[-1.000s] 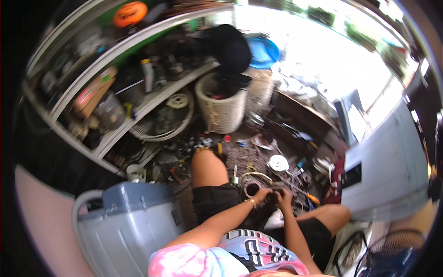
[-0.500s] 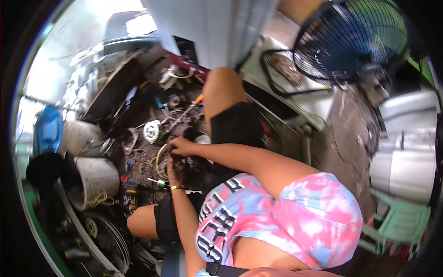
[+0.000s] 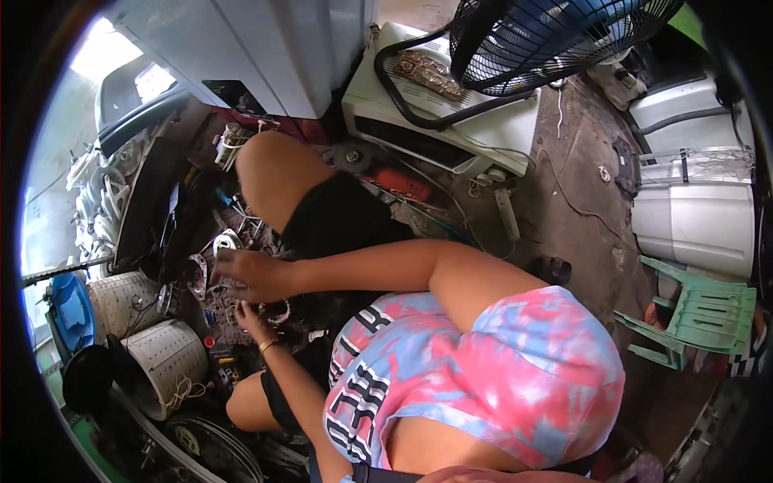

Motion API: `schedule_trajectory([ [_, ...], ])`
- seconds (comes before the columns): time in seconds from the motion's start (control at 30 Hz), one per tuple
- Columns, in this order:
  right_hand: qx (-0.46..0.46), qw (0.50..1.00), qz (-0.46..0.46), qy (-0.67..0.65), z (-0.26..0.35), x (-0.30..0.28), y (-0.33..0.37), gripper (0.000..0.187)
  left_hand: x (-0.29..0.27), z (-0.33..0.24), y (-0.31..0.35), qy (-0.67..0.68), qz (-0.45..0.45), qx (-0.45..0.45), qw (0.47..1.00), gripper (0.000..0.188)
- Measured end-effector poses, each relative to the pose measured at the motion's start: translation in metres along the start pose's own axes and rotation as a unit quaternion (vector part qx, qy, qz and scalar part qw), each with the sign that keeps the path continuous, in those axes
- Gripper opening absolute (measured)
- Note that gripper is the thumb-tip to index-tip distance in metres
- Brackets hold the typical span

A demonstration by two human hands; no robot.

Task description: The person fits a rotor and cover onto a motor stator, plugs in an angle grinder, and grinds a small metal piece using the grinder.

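My right hand point(image 3: 259, 274) reaches over the littered floor between my knees, fingers stretched to the left and slightly apart, with nothing visible in them. Just beyond its fingertips lies a round white metal part point(image 3: 228, 241). Nearer to me, my left hand point(image 3: 257, 324), with a gold band at the wrist, has its fingers drawn together; what they hold, if anything, is too small to make out. Pale cable point(image 3: 279, 312) shows beside it, partly hidden under my right forearm. A shiny metal piece point(image 3: 197, 276) rests left of my right hand.
Perforated white drums point(image 3: 171, 354) and a blue basin point(image 3: 72, 307) stand at the left. Ahead is a tall grey cabinet point(image 3: 233, 48). A white oven-like appliance point(image 3: 451, 121) sits ahead right under a black fan point(image 3: 555, 48). A green plastic chair point(image 3: 708, 310) stands far right.
My view has swung to the right. My right hand has come away from the pale cable loop near my left hand, and its fingers have straightened.
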State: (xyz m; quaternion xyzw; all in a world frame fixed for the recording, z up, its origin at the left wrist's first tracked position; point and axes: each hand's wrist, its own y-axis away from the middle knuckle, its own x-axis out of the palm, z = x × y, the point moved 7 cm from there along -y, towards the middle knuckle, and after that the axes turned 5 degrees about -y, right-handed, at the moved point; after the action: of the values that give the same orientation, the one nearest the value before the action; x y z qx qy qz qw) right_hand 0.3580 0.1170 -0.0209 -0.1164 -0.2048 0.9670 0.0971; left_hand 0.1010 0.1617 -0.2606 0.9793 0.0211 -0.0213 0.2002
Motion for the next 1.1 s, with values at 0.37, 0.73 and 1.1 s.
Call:
schedule_trajectory([
  [0.37,0.341,0.895,-0.181,0.221,-0.141,-0.315,0.291,0.026,-0.079,0.009,-0.081,0.321,0.107,-0.134,0.931,0.019],
  [0.73,0.692,0.576,-0.283,0.330,-0.221,-0.376,0.563,0.047,-0.109,-0.013,-0.110,0.326,0.094,-0.140,0.930,0.020],
  [1.1,0.435,0.500,-0.675,0.324,-0.193,-0.372,0.556,0.039,-0.086,-0.045,-0.090,0.265,0.130,-0.143,0.945,0.023],
])
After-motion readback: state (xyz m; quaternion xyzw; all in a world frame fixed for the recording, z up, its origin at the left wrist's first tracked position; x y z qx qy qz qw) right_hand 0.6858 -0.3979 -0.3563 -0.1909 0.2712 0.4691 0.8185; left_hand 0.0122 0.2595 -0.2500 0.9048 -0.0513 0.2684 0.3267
